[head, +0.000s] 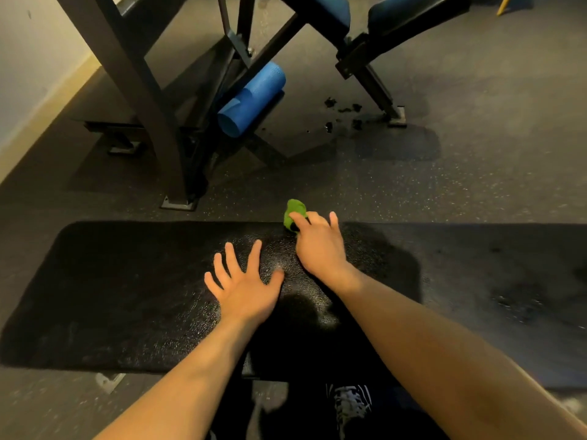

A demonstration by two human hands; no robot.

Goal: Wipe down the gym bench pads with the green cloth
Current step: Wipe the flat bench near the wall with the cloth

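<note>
Speckled dark rubber floor [413, 192] ran back to a pale wall [28, 58] at the left. Black steel frame [133, 90] of a machine stood beyond, with blue pads [336, 7] up top and a blue foam roller [251, 100] low on it. Dark scraps [343, 114] lay on the floor by one frame foot.

Black bench pad [127, 296] lay crosswise in front, pebbled and shiny in the middle.

Green cloth [293, 212] sat at the pad's far edge, bunched into a small wad, partly hanging past the edge. Right hand [319, 246] pressed down on it, fingers curled over the near side of the cloth. Left hand [244, 284] lay flat on the pad, fingers spread, holding nothing, just beside the right wrist and nearer than the cloth.

A sneaker [352, 404] showed below the pad's near edge.
</note>
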